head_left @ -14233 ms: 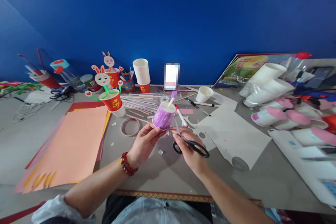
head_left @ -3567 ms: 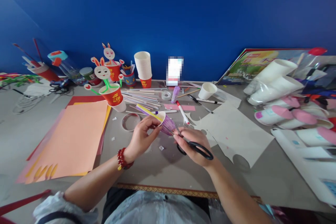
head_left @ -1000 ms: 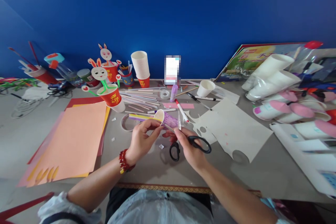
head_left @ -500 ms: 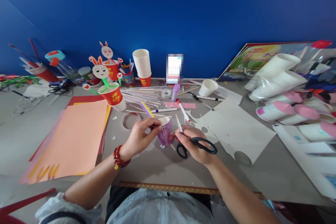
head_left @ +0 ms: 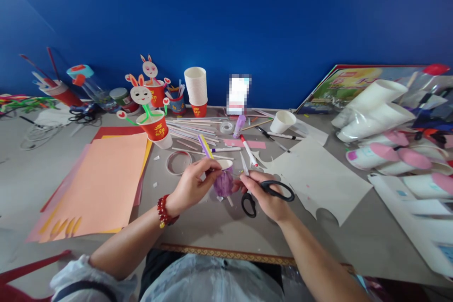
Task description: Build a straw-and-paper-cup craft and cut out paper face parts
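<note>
Between my hands is a paper cup point(head_left: 223, 184) with a white rim and purple colouring on its side. My left hand point(head_left: 196, 181) pinches the cup at its left rim. Black-handled scissors point(head_left: 277, 190) are held in my right hand point(head_left: 264, 193), their blades pointing up and away from me. The fingertips of that hand are close to the cup's right side; whether they touch it I cannot tell. Just behind the cup a yellow and purple strip point(head_left: 205, 146) slants upward, its lower end hidden. A roll of tape point(head_left: 179, 163) lies left of the cup.
Coloured paper sheets point(head_left: 99, 179) lie on the left, a cut white sheet point(head_left: 318, 174) on the right. Behind are paper sticks point(head_left: 194, 127), rabbit-decorated red cups point(head_left: 154, 127), stacked white cups point(head_left: 196, 85) and a lone white cup point(head_left: 283, 121). Bagged cups point(head_left: 375, 108) stand far right.
The view has shifted slightly, so everything sits a little differently in frame. My left hand still pinches the cup and my right still holds the scissors; both poses look nearly the same.
</note>
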Demonstrator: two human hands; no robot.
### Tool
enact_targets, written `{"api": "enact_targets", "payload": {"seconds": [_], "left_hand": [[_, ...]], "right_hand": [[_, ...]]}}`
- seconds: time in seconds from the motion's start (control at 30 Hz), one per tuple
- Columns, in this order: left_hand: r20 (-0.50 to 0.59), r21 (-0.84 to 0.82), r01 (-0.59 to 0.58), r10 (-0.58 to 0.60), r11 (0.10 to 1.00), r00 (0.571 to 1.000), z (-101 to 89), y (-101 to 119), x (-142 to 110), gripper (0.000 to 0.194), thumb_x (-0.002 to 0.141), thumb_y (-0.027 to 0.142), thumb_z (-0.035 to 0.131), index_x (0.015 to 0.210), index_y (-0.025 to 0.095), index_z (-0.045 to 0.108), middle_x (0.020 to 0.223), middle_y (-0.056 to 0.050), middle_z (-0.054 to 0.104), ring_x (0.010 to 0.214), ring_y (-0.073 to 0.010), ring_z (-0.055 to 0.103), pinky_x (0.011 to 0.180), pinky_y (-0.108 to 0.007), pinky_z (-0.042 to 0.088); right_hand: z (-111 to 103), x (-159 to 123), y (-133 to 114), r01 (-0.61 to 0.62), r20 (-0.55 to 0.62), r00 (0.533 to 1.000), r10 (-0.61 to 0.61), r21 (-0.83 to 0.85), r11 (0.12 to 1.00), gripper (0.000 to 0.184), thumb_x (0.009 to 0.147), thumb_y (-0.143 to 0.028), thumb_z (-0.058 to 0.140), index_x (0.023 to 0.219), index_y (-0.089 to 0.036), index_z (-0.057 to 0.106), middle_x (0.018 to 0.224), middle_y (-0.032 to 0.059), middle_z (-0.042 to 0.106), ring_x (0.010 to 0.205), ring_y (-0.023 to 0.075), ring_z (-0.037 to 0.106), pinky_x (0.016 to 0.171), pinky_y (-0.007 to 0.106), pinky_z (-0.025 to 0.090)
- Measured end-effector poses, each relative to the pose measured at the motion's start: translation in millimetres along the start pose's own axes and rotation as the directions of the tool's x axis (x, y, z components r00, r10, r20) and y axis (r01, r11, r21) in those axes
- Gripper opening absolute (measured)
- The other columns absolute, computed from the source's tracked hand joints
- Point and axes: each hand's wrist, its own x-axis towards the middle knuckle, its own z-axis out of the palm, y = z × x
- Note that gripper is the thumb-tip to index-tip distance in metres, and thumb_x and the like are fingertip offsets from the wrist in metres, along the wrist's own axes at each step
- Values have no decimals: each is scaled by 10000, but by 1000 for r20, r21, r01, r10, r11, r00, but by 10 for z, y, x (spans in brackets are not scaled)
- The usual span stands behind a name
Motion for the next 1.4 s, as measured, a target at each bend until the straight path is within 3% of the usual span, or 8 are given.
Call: {"api": "enact_targets", "payload": {"seconds": [0.3,0.63,0.8,0.9,1.0,1.13,1.3,1.4], "left_hand": [[245,-66,92,-74,994,967,-205,52,113,102,927,169,588,930,173,689,872,-27,715,791,-123,636,707,-203,465],[431,-66,152,-109,986,896,-363,231,256,106,906,214,615,850,161,688,796,-11,689,731,-122,611,676,-213,447],[315,-75,124,-95,989,944,-422,259,226,109,928,238,588,933,176,678,856,-21,700,759,-132,626,680,-224,465],[247,-67,50,-32,997,968,-464,264,179,134,946,249,568,995,182,674,911,-46,711,820,-152,647,718,-246,487],[217,-59,-45,57,997,975,-488,251,142,136,927,278,620,1002,176,669,911,-62,708,820,-162,645,738,-264,501],[184,-72,-157,168,985,968,-504,262,148,101,904,267,662,937,172,650,920,-83,706,853,-180,654,770,-284,521],[266,-43,-304,304,952,915,-579,387,233,73,950,209,565,940,168,625,933,-113,695,915,-205,649,799,-304,518],[263,10,-371,356,929,897,-622,437,266,102,959,207,541,913,171,625,927,-119,692,889,-204,649,779,-303,510]], "right_hand": [[-251,54,-230,185,180,973,-146,-218,958,438,1029,-393,439,760,-200,725,751,19,701,730,151,642,708,248,433],[-406,167,-445,421,414,871,-265,-348,838,434,1029,-375,463,684,-195,655,668,32,640,681,165,580,707,282,423],[-426,74,-354,162,261,952,-161,18,987,419,1019,-423,466,770,-194,714,783,52,724,755,188,666,715,294,508],[-366,-13,-125,43,-12,999,-41,197,980,455,1018,-500,418,866,-178,700,786,74,737,704,203,685,668,313,551],[-290,-42,82,24,-93,995,-44,-203,979,398,1024,-458,420,940,-193,705,938,92,754,841,226,698,743,324,547],[-186,28,142,11,4,1000,-12,-703,711,313,1009,-326,432,956,-176,703,855,139,735,877,295,687,730,359,506],[-173,159,59,-3,86,987,138,-836,548,123,889,-157,610,965,-204,695,972,120,743,981,285,672,760,316,483],[-308,180,30,42,136,983,123,-820,571,300,808,-121,678,1087,-231,681,1076,91,735,1025,275,669,832,324,489]]}}
